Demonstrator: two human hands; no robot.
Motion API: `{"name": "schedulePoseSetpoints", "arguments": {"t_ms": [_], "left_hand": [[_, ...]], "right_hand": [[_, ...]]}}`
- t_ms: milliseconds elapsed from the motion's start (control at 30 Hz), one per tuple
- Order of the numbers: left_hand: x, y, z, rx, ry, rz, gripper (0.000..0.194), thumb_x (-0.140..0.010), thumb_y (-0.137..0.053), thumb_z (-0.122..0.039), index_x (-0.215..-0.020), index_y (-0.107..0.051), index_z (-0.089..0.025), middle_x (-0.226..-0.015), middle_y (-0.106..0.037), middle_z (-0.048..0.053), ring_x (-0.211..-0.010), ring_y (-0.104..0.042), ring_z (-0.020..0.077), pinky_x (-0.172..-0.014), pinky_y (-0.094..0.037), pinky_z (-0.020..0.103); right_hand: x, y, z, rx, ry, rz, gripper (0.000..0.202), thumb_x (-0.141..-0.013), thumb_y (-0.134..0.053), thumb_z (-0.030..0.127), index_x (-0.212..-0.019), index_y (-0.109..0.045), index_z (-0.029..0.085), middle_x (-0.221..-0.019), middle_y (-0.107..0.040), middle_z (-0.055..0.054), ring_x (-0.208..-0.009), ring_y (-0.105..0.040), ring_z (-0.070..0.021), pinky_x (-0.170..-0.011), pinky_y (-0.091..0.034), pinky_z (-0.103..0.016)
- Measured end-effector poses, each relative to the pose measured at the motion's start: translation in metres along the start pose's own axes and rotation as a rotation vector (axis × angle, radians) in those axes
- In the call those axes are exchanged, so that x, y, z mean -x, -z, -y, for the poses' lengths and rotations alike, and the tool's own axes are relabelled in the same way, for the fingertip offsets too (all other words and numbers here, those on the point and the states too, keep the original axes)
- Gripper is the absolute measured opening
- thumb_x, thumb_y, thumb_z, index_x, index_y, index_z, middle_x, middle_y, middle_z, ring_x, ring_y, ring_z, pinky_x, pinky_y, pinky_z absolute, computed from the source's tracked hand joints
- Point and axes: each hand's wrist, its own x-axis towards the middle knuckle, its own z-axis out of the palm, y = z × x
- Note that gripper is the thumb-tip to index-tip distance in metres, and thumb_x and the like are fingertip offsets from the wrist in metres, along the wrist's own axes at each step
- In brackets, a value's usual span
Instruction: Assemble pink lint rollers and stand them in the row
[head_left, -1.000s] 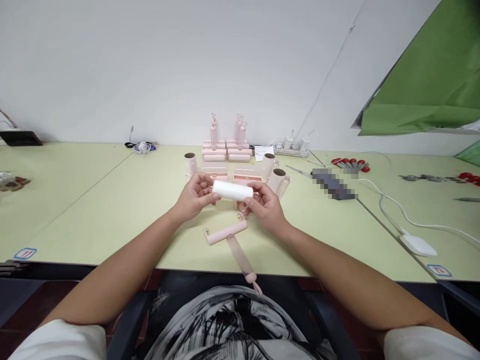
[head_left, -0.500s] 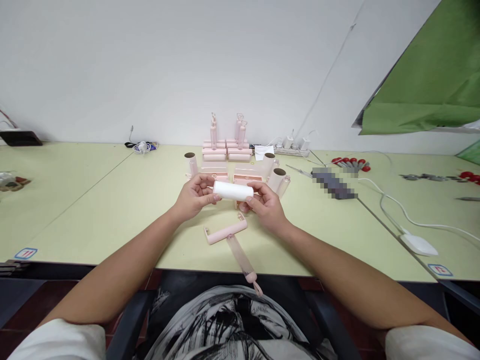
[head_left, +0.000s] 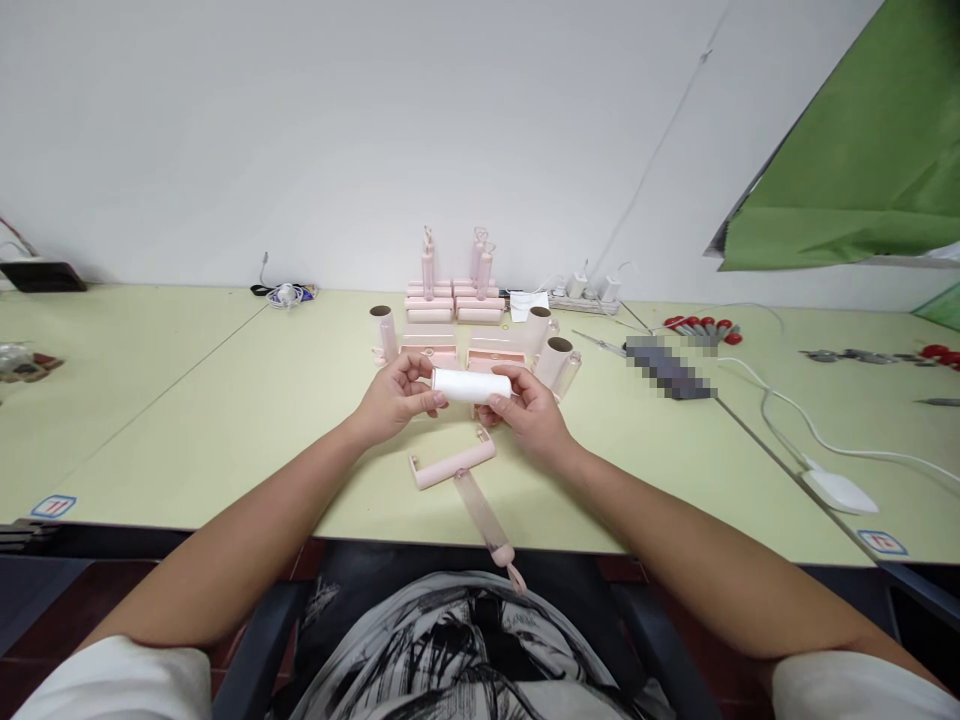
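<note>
A white lint roller refill (head_left: pixel 471 386) is held level above the table between my two hands. My left hand (head_left: pixel 397 400) grips its left end with thumb and fingers, and my right hand (head_left: pixel 532 410) grips the right end. Below them on the table lies a pink lint roller handle (head_left: pixel 454 465) with a bare U-shaped frame; its clear grip (head_left: pixel 482 512) points toward me and the loop end hangs past the table edge. Behind my hands sit open pink cases (head_left: pixel 495 358), partly hidden by my fingers.
Finished-looking pink lint rollers (head_left: pixel 480 308) stand at the back by the wall. Upright paper-cored rolls (head_left: pixel 559 362) stand right of my hands, another roll (head_left: pixel 381 330) left. Further right are scissors (head_left: pixel 600 342), red-handled tools (head_left: pixel 701 328), a white cable (head_left: pixel 825 440) and a power strip (head_left: pixel 585 302).
The white refill has shifted slightly right and down, still between both hands. The pink handle on the table has stayed in place.
</note>
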Motion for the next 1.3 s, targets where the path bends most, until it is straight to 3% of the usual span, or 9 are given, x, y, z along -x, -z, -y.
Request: {"name": "schedulePoseSetpoints", "arguments": {"t_ms": [267, 433, 600, 733, 867, 967, 1100, 1300], "left_hand": [[-0.004, -0.002, 0.001, 0.055, 0.069, -0.115, 0.054, -0.064, -0.086, -0.034, -0.094, -0.045, -0.017, -0.094, -0.066, 0.002, -0.069, -0.072, 0.0165, -0.055, -0.059, 0.027], [-0.004, 0.002, -0.002, 0.027, 0.053, -0.183, 0.049, -0.067, -0.083, -0.035, -0.099, -0.05, -0.017, -0.096, -0.068, 0.004, -0.065, -0.068, 0.0133, -0.052, -0.056, 0.024], [-0.001, 0.0, -0.003, -0.051, 0.002, -0.114, 0.043, -0.072, -0.079, -0.036, -0.101, -0.055, -0.016, -0.097, -0.067, 0.006, -0.064, -0.067, 0.0121, -0.051, -0.055, 0.023], [0.002, -0.004, 0.002, -0.122, -0.023, -0.021, 0.042, -0.073, -0.078, -0.036, -0.105, -0.06, -0.015, -0.104, -0.066, 0.009, -0.071, -0.067, 0.0139, -0.055, -0.056, 0.025], [0.006, -0.007, 0.005, -0.168, -0.04, 0.065, 0.046, -0.074, -0.079, -0.035, -0.112, -0.062, -0.016, -0.11, -0.067, 0.011, -0.073, -0.065, 0.0131, -0.062, -0.057, 0.027], [0.01, -0.011, 0.002, -0.27, -0.082, 0.112, 0.042, -0.075, -0.078, -0.035, -0.11, -0.065, -0.015, -0.1, -0.069, 0.009, -0.074, -0.061, 0.0123, -0.067, -0.055, 0.027], [0.013, -0.014, -0.004, -0.39, -0.107, 0.162, 0.039, -0.076, -0.077, -0.037, -0.107, -0.066, -0.015, -0.086, -0.068, 0.005, -0.073, -0.06, 0.0127, -0.069, -0.053, 0.027], [0.012, -0.013, -0.003, -0.449, -0.159, 0.184, 0.037, -0.074, -0.077, -0.035, -0.105, -0.067, -0.017, -0.085, -0.068, 0.004, -0.073, -0.06, 0.0132, -0.069, -0.053, 0.026]], "right_hand": [[-0.001, 0.003, 0.009, -0.001, -0.014, -0.072, 0.058, -0.072, -0.078, 0.045, -0.118, -0.05, 0.024, -0.103, -0.058, -0.002, -0.068, -0.066, -0.0139, -0.06, -0.059, -0.033], [-0.004, 0.008, 0.006, 0.101, 0.129, -0.169, 0.052, -0.075, -0.073, 0.045, -0.115, -0.047, 0.026, -0.099, -0.058, -0.003, -0.075, -0.063, -0.0155, -0.06, -0.056, -0.03], [-0.006, 0.014, 0.008, 0.109, 0.149, -0.225, 0.042, -0.086, -0.059, 0.054, -0.115, -0.041, 0.029, -0.097, -0.06, -0.002, -0.074, -0.064, -0.0176, -0.056, -0.055, -0.03], [-0.002, 0.015, 0.013, 0.225, 0.188, -0.081, 0.049, -0.082, -0.065, 0.054, -0.116, -0.045, 0.027, -0.101, -0.064, -0.005, -0.082, -0.067, -0.0201, -0.068, -0.057, -0.035], [0.006, 0.011, 0.014, 0.691, 0.354, 0.129, 0.063, -0.076, -0.075, 0.046, -0.128, -0.046, 0.026, -0.113, -0.069, -0.008, -0.099, -0.067, -0.0257, -0.086, -0.053, -0.042], [0.011, 0.006, 0.015, 0.967, 0.479, 0.22, 0.053, -0.078, -0.074, 0.044, -0.123, -0.053, 0.025, -0.115, -0.069, -0.009, -0.101, -0.068, -0.0275, -0.085, -0.053, -0.041], [0.012, 0.004, 0.015, 1.083, 0.583, 0.295, 0.041, -0.082, -0.071, 0.04, -0.116, -0.056, 0.023, -0.112, -0.069, -0.011, -0.098, -0.068, -0.0268, -0.082, -0.053, -0.039], [0.01, 0.006, 0.018, 1.121, 0.667, 0.325, 0.034, -0.084, -0.07, 0.04, -0.11, -0.057, 0.022, -0.113, -0.067, -0.012, -0.1, -0.066, -0.0255, -0.077, -0.054, -0.036]]}}
